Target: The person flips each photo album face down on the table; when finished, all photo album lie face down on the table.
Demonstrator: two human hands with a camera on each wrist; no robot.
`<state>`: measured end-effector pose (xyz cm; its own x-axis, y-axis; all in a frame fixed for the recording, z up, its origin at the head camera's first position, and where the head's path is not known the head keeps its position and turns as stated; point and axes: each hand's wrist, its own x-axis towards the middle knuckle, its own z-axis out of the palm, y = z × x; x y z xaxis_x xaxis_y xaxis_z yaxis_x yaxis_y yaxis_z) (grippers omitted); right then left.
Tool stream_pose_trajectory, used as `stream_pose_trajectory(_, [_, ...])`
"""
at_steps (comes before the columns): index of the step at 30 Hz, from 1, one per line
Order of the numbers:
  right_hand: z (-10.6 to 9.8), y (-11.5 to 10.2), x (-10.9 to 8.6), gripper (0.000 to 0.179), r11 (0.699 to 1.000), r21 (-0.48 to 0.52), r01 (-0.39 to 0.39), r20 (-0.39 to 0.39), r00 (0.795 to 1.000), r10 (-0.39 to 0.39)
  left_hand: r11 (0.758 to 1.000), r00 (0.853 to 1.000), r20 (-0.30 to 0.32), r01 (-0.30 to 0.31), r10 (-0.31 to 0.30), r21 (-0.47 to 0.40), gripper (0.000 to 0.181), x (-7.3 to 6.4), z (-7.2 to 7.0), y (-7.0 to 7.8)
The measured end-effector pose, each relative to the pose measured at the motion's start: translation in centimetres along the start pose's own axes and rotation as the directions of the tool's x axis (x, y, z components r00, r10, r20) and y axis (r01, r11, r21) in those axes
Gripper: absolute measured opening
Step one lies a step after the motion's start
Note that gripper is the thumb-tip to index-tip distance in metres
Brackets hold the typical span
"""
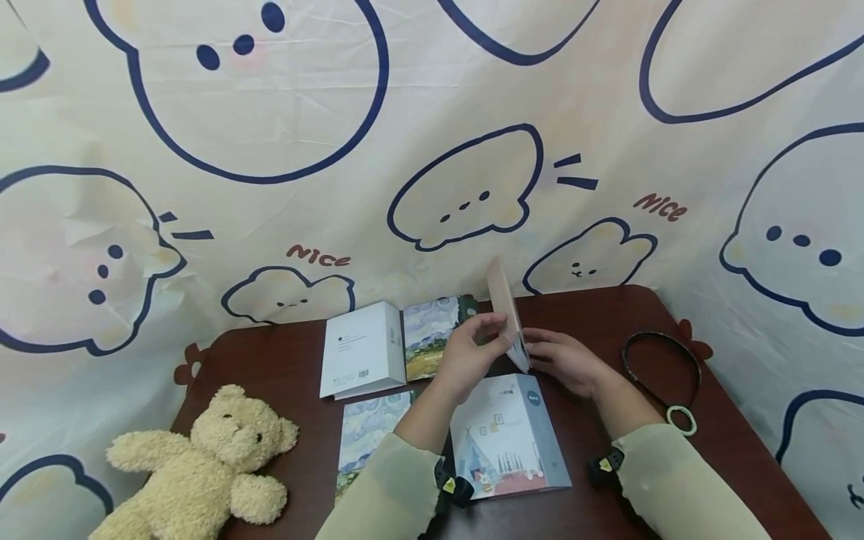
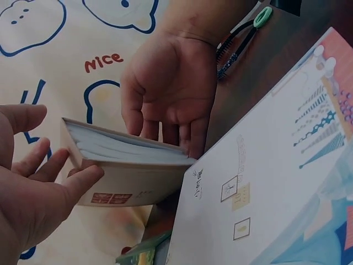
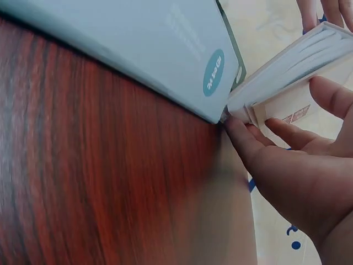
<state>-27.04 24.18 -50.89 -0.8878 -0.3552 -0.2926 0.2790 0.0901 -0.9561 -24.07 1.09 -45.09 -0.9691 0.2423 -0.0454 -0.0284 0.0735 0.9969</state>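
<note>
A thick pale beige book point(image 1: 505, 296) stands upright on edge between both hands near the back of the table, its white page edges point(image 2: 121, 144) showing. My left hand point(image 1: 466, 352) holds its left side, fingertips point(image 2: 91, 175) at the cover's corner, where small red square marks show. On the other side my right hand point(image 1: 563, 360) supports the book low down, with the thumb point(image 3: 328, 94) on the cover and fingertips near the lower corner. Right in front lies a white illustrated book point(image 1: 499, 450) with a blue-grey spine, close under the held book.
Left of the hands lie a thick white book point(image 1: 361, 345) and two landscape-painted books point(image 1: 432, 330), one partly behind the left forearm. A cream teddy bear point(image 1: 223, 457) sits at the front left. A black loop point(image 1: 624, 356) with a pale green ring lies at the right. Patterned cloth point(image 1: 324, 210) hangs behind the table.
</note>
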Motion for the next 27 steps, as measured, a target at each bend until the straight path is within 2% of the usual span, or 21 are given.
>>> stream_pose_trajectory(14, [0.8,0.0,0.3,0.049,0.995,0.096,0.014,0.060,0.998,-0.020,1.000,1.000,-0.015,-0.001,0.001,0.003,0.033,-0.4,0.3,0.2])
stream_pose_trajectory(27, [1.0,-2.1,-0.4,0.059,0.998,0.025,0.056,0.025,0.998,-0.056,0.999,0.999,-0.036,-0.027,0.026,-0.022,0.039,-0.2,0.5,0.0])
